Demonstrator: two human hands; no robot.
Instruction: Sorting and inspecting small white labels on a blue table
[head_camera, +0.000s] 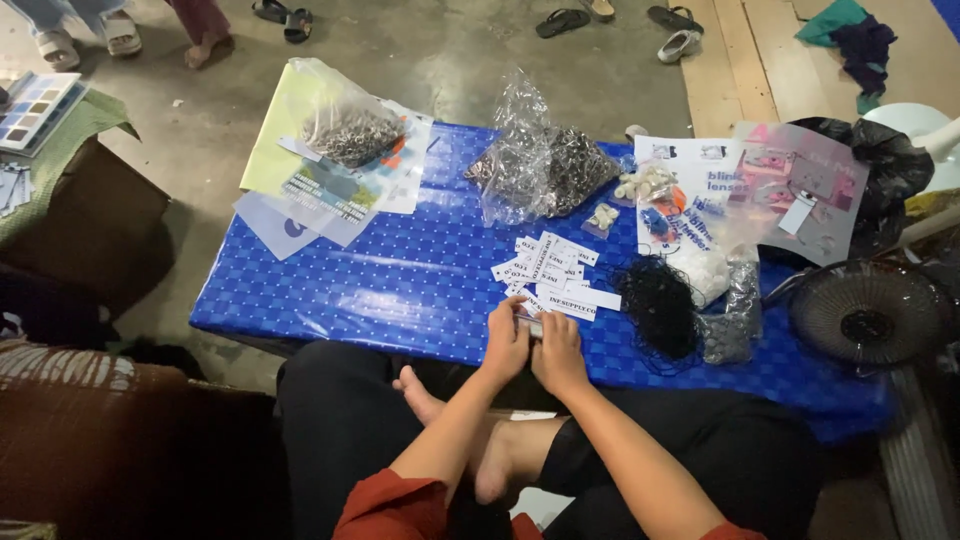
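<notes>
My left hand (507, 343) and my right hand (558, 352) meet at the near edge of a low table covered in blue checked cloth (400, 290). Together they pinch a small white paper tag (530, 322). Just beyond my fingers lies a loose pile of white printed tags (553, 270). A tangle of black strings (658, 305) sits to the right of the pile. I sit cross-legged in dark trousers with a bare foot showing below the hands.
Clear plastic bags of small metal rings (545, 170) (350, 132) lie at the back of the table, with printed bags (760, 185) and small white pieces (645, 183) at the right. A black fan (868, 315) stands at right. Sandals and other people's feet are on the floor beyond.
</notes>
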